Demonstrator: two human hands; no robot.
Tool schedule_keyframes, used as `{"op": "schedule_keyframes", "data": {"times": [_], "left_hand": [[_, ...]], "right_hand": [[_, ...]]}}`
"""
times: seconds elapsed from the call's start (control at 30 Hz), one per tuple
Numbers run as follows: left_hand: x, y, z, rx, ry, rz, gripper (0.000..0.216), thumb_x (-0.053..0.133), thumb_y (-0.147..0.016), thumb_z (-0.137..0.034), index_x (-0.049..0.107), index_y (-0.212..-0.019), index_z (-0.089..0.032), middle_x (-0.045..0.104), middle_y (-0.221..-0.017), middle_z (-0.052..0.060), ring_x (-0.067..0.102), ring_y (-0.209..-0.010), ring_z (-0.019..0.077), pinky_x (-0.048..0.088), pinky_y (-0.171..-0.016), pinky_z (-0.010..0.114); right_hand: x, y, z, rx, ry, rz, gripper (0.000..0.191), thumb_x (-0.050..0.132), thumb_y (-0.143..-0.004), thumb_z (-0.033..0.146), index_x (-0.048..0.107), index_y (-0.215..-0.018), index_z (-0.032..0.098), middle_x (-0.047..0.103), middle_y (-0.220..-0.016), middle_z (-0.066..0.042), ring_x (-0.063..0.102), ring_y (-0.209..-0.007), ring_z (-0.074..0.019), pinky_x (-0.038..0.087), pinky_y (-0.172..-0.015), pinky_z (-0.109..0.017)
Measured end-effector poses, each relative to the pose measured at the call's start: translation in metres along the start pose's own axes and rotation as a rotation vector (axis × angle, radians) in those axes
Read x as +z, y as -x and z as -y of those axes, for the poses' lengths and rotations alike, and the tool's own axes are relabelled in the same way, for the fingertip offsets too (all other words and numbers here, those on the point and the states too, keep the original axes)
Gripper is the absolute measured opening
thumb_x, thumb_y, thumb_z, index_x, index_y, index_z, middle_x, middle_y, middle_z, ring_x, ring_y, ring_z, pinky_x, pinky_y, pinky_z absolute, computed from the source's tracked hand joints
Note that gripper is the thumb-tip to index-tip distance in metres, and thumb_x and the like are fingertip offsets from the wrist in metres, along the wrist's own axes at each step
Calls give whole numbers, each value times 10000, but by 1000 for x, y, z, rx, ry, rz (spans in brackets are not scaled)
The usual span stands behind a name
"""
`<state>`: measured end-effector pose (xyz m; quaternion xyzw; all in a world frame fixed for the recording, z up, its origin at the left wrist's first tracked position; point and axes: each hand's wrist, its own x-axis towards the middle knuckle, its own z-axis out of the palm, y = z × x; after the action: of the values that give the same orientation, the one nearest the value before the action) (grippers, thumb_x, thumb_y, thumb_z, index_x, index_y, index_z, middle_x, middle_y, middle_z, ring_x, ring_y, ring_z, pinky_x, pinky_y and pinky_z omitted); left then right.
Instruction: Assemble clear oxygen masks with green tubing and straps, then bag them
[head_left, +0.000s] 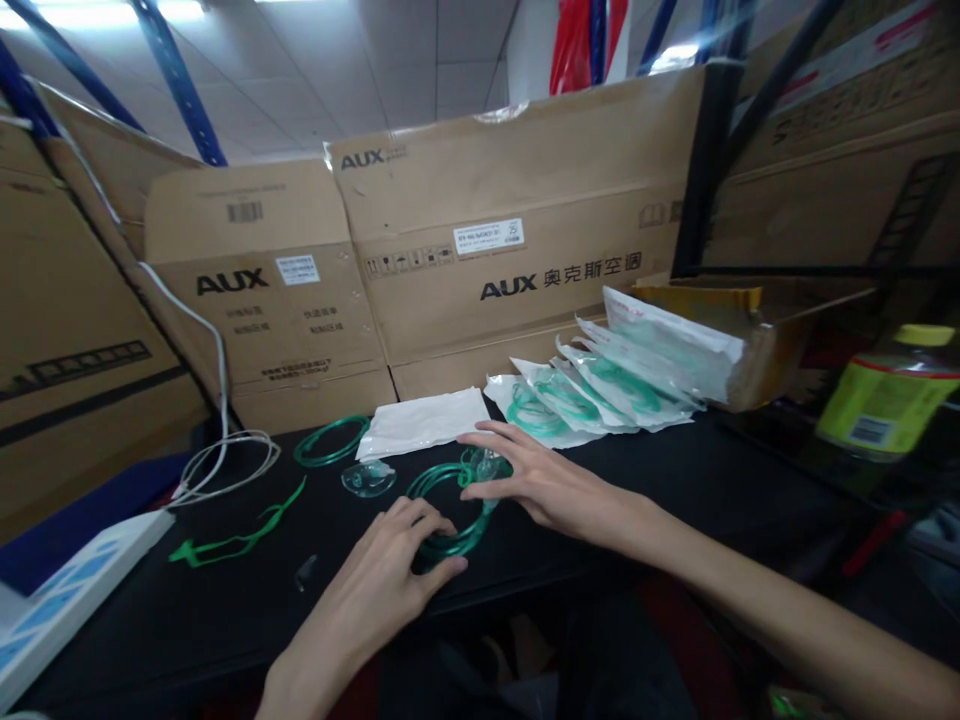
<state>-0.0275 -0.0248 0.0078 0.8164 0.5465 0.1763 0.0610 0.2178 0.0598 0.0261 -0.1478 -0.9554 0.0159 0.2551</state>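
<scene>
A coil of green tubing (442, 500) lies on the black table (675, 500) between both hands. My left hand (394, 565) curls its fingers around the near side of the coil, gripping it. Over the coil's far side, my right hand (529, 475) has its fingers spread, fingertips touching a clear mask piece (484, 465). Another clear mask (367, 478) rests just left of the coil. A second green tubing coil (330, 442) sits farther left, and a green strap (240, 535) lies loose near it. An empty white pouch (424, 420) lies flat behind them.
Several sealed pouches with green tubing (600, 385) fan out at the back right, leaning into an open cardboard box (780, 340). AUX cartons (517, 250) wall the back. A white cable (225, 460) and power strip (67, 600) are on the left; a bottle (885, 390) is on the right.
</scene>
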Motion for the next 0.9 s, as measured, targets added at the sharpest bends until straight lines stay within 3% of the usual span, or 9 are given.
{"op": "schedule_keyframes", "data": {"times": [0.1, 0.2, 0.3, 0.37, 0.47, 0.57, 0.67, 0.77, 0.9], "left_hand": [[-4, -8, -7, -23, 28, 63, 39, 642, -867, -238, 675, -879, -221, 686, -945, 15, 627, -958, 222, 470, -858, 344], [-4, -14, -13, -56, 19, 90, 65, 624, -759, -155, 640, -800, -203, 664, -845, 6, 629, -865, 211, 450, -777, 315], [1, -16, -20, -75, 17, 57, 79, 573, -741, -145, 619, -775, -198, 658, -792, 3, 625, -762, 192, 430, -702, 297], [6, -18, -23, -77, 19, 24, 84, 549, -743, -138, 608, -757, -196, 657, -757, 3, 619, -710, 180, 419, -662, 284], [15, -20, -26, -81, 18, -25, 84, 557, -730, -120, 597, -729, -194, 656, -711, 0, 611, -652, 164, 418, -628, 268], [28, -20, -27, -95, 9, -137, 90, 582, -731, -106, 597, -725, -194, 660, -693, -5, 618, -623, 155, 427, -606, 257], [43, -17, -29, -83, -18, -306, 92, 598, -761, -113, 605, -741, -202, 661, -689, -6, 641, -628, 162, 456, -597, 258], [54, -16, -34, -46, -57, -463, 96, 598, -801, -119, 608, -780, -213, 663, -706, -2, 652, -638, 170, 484, -599, 270], [61, -19, -46, 34, -96, -593, 100, 589, -853, -120, 600, -836, -218, 663, -731, 14, 654, -665, 189, 504, -618, 293]], "right_hand": [[13, 5, 9, 144, -141, -90, 625, 475, -812, -87, 690, -1278, 270, 297, -1651, -101, 216, -1548, -273, 284, -1217, -545], [24, 7, 18, 324, -332, -148, 487, 567, -824, 23, 705, -1233, 248, 257, -1665, -103, 280, -1531, -272, 294, -1222, -470], [37, 4, 19, 458, -494, -267, 201, 633, -869, 178, 703, -1053, 218, 387, -1584, -130, 310, -1517, -275, 310, -1203, -447], [50, 0, 16, 519, -571, -396, 159, 657, -887, 266, 642, -1039, 225, 517, -1454, -135, 362, -1484, -268, 318, -1187, -453], [68, -9, 10, 646, -753, -571, 498, 750, -814, 315, 525, -1253, 244, 598, -1331, -116, 515, -1355, -259, 387, -1129, -435], [79, -18, 8, 805, -1045, -696, 870, 860, -679, 332, 407, -1416, 237, 590, -1365, -134, 578, -1291, -277, 455, -1069, -404], [77, -24, 14, 907, -1275, -753, 962, 880, -658, 365, 372, -1453, 178, 648, -1295, -150, 642, -1206, -279, 482, -1033, -381], [68, -28, 22, 953, -1314, -779, 756, 852, -709, 418, 529, -1334, 142, 728, -1129, -114, 683, -1089, -265, 488, -991, -374], [60, -33, 28, 938, -1361, -800, 449, 854, -706, 458, 705, -981, 135, 736, -924, -52, 677, -970, -233, 485, -953, -350]]}}
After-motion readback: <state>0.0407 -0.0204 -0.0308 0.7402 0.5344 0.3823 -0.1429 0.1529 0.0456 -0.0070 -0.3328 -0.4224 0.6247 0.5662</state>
